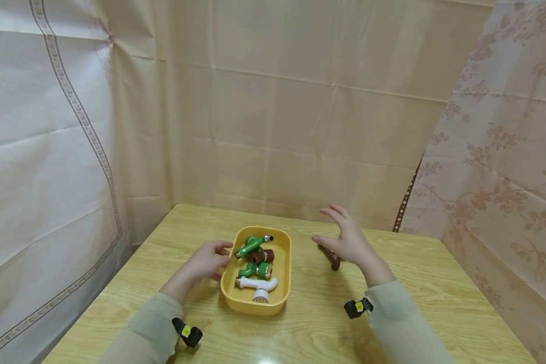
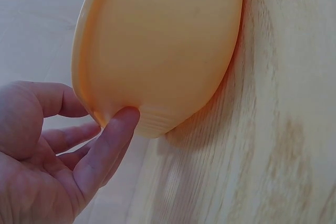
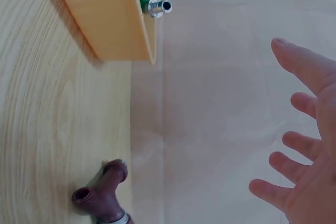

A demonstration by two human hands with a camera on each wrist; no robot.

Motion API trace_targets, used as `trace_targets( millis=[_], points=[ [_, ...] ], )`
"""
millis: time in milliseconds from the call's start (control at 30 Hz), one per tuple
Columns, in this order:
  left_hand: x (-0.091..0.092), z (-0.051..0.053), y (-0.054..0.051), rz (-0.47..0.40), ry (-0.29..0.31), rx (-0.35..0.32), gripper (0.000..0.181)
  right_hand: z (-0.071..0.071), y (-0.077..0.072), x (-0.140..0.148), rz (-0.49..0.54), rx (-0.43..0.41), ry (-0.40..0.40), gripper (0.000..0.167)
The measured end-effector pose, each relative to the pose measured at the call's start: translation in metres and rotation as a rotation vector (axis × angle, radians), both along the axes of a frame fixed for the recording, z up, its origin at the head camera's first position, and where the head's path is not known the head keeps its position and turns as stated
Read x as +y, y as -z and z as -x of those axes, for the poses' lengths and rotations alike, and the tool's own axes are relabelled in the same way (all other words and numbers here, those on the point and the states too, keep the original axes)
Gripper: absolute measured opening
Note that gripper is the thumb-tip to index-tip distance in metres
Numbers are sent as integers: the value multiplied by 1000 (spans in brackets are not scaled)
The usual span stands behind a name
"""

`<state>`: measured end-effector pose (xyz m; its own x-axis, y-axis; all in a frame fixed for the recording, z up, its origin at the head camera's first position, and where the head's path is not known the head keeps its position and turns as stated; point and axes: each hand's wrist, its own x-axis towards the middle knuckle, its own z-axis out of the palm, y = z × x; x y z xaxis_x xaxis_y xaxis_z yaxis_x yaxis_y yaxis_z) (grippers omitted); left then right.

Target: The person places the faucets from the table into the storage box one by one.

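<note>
A yellow plastic basket (image 1: 283, 263) stands on the table, holding several taps. Inside are a green tap (image 1: 253, 246), a dark red tap (image 1: 265, 256), another green tap (image 1: 247, 270) and a white tap (image 1: 259, 284). My left hand (image 1: 208, 260) is at the basket's left rim, loosely curved; in the left wrist view, one digit (image 2: 113, 142) touches the outer wall below the rim. To the right of the basket, a brown tap (image 3: 102, 198) lies on the table. My right hand (image 1: 351, 243) hovers above it, fingers spread, with nothing in its grasp.
The light wood table (image 1: 309, 328) has its far edge against a beige cloth (image 1: 277, 126). White cloth (image 1: 50, 151) hangs on the left, and flower-patterned cloth (image 1: 496, 151) on the right. Each sleeve carries a small black wrist camera (image 1: 357, 307).
</note>
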<state>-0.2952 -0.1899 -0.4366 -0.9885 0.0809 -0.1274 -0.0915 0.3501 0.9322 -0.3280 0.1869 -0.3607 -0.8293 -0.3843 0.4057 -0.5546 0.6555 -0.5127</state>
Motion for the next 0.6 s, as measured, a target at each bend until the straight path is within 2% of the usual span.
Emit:
trace_targets(
  millis=[600],
  points=[
    [-1,1,1,-10,7,5,54,11,24,28,51,-58,158,89]
  ],
)
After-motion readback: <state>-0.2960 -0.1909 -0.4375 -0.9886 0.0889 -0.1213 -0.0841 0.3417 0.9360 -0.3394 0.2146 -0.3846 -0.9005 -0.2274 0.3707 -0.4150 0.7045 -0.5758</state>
